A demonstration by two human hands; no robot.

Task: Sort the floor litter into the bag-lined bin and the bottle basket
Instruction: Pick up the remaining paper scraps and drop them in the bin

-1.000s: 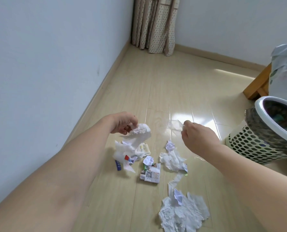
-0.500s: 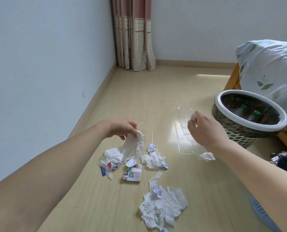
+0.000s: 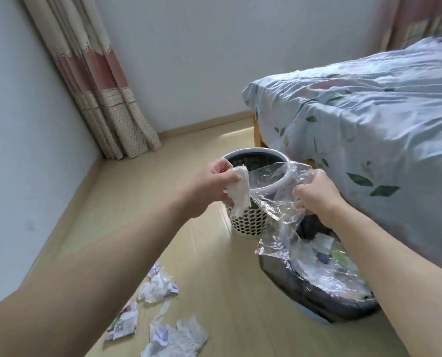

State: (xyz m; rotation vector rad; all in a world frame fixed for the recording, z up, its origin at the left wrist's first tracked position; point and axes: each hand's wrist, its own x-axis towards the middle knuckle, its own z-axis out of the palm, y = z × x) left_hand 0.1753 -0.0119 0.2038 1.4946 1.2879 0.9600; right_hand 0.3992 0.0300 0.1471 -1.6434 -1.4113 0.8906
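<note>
Both hands are up in front of the two containers. The left hand (image 3: 216, 182) has its fingers curled tight round a crumpled white tissue wad (image 3: 239, 195), which hangs down from the grip in front of the white perforated plastic basket with a broad white rim (image 3: 250, 222). Dark contents show inside that basket, too blurred to make out.

Over on the right, the right hand (image 3: 315, 195) is clenched on a crinkled sheet of clear plastic film (image 3: 274, 202). The film stretches across between the two hands, touching the tissue wad on the left, and its loose end trails down over the near rim of the round bin lined with a dark bag (image 3: 315, 304). That bin sits on the pale wooden plank floor (image 3: 214, 292) just this side of the basket, close against the side of the bed, and white paper scraps already lie inside it.

Litter lies on the floor toward the near left: a small heap of crumpled white paper and tissue (image 3: 158, 286), a flattened printed carton with a QR code (image 3: 123, 324) nearer the bottom edge, and beside that a larger spread of torn white paper (image 3: 176, 340).

Behind it all, a bed with a pale blue leaf-print cover (image 3: 356, 119) fills the right side, and a dotted cream and pink curtain (image 3: 93, 81) hangs in the far left corner where the white walls meet.
</note>
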